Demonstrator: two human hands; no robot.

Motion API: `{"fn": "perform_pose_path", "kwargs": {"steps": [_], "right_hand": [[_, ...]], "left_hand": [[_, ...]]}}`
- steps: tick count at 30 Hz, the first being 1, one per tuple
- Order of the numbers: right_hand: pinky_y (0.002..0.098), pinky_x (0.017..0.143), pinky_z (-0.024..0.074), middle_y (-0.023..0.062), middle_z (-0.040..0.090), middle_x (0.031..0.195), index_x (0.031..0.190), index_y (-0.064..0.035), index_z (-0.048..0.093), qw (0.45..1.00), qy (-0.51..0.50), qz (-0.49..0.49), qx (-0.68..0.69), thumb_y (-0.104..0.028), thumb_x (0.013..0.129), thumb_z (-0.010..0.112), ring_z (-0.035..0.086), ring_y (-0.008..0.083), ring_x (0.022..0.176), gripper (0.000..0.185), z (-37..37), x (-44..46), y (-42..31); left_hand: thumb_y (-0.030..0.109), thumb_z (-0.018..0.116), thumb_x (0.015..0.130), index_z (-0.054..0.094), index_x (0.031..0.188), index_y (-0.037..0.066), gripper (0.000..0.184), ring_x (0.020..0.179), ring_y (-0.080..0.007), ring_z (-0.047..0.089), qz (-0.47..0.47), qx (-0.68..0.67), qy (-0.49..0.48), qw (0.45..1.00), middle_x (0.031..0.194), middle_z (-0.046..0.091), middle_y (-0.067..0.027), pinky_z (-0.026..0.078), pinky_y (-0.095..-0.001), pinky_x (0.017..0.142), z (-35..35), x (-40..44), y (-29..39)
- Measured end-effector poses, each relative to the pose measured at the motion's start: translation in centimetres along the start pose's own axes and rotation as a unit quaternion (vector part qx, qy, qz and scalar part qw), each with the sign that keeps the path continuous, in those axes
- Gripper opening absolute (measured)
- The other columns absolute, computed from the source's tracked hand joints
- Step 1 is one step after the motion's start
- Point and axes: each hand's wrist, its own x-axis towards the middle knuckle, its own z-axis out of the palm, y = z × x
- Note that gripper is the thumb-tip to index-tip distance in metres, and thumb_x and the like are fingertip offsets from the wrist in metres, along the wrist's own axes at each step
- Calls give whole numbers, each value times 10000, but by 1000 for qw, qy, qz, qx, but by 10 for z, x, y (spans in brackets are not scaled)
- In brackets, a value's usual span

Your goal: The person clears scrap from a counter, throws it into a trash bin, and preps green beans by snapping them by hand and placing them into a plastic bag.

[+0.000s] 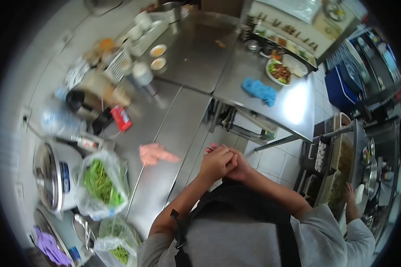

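Note:
My left hand (218, 163) and my right hand (239, 165) are clasped together in front of my dark apron (240, 196). The left fingers lie bent over the right hand. Whatever may be between the palms is hidden. Both hands are in the air, just off the edge of the steel counter (173, 147). On that counter, to the left of my hands, lies a crumpled pink glove (153, 154). A crumpled blue cloth or glove (259, 91) rests on the steel table (236, 80) ahead.
Bags of green vegetables (103, 181), a rice cooker (55, 178) and a red packet (120, 118) stand at left. A bowl of food (279, 72) sits near the topping containers (287, 41). At right, another person's hand (351, 194) is by the shelves, near the eggs (321, 156).

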Motion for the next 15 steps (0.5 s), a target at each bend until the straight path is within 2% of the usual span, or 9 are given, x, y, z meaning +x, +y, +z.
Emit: {"fn": "perform_pose_path", "kwargs": {"steps": [1, 3, 4, 5, 8, 11, 14, 15], "right_hand": [[356, 806, 520, 147, 666, 1047, 1039, -31, 637, 998, 34, -34, 45, -78, 782, 645, 641, 290, 988, 262, -3, -9, -16], [381, 943, 447, 114, 613, 1168, 1176, -58, 586, 993, -31, -60, 95, -217, 913, 518, 579, 247, 1081, 314, -68, 5, -47], [393, 1011, 410, 97, 587, 1229, 1244, -71, 561, 988, -61, -71, 120, -286, 979, 455, 548, 226, 1128, 357, -73, 4, -66], [381, 984, 438, 86, 623, 1134, 1190, -69, 574, 991, -35, -93, 94, -258, 971, 457, 577, 225, 1084, 313, -78, -2, -80], [310, 792, 507, 60, 634, 1023, 1146, -70, 563, 984, -37, -118, 131, -262, 971, 448, 621, 195, 940, 284, -112, -5, -121], [291, 701, 504, 43, 627, 888, 1052, -88, 577, 991, 0, -100, 90, -243, 960, 472, 608, 164, 780, 210, -123, -14, -160], [256, 615, 475, 31, 599, 794, 980, -98, 584, 964, 6, -132, 232, -245, 956, 499, 536, 127, 652, 171, -145, -15, -199], [224, 530, 425, 2, 556, 731, 873, -119, 570, 961, -29, -193, 195, -232, 950, 518, 454, 98, 570, 146, -151, -21, -211]], "left_hand": [[144, 663, 764, 545, 683, 76, 159, 722, -270, 566, 27, 19, -26, 999, 738, 561, -85, 455, -393, 631, 17, 15, 2], [159, 678, 748, 561, 717, 79, 145, 779, -275, 575, 63, 27, -58, 996, 781, 572, -85, 471, -393, 690, 48, 44, 4], [161, 683, 741, 575, 744, 85, 132, 813, -275, 578, 72, 13, -66, 995, 803, 579, -82, 471, -396, 724, 62, 56, 5], [162, 687, 734, 589, 771, 91, 127, 847, -275, 581, 77, -2, -73, 994, 825, 586, -78, 472, -399, 758, 78, 69, 7], [153, 694, 725, 615, 846, 109, 151, 909, -277, 585, 83, -17, -37, 996, 879, 606, -68, 444, -433, 880, 113, 106, 18], [133, 691, 726, 622, 844, 111, 139, 910, -276, 591, 66, -9, -30, 997, 885, 618, -63, 413, -468, 943, 131, 133, 25], [123, 680, 743, 625, 829, 111, 103, 899, -275, 597, 35, 26, -47, 998, 865, 623, -55, 400, -483, 959, 143, 148, 7], [111, 665, 772, 633, 815, 107, 53, 869, -272, 606, 31, 41, -62, 997, 823, 632, -56, 407, -467, 952, 143, 154, 0]]}}
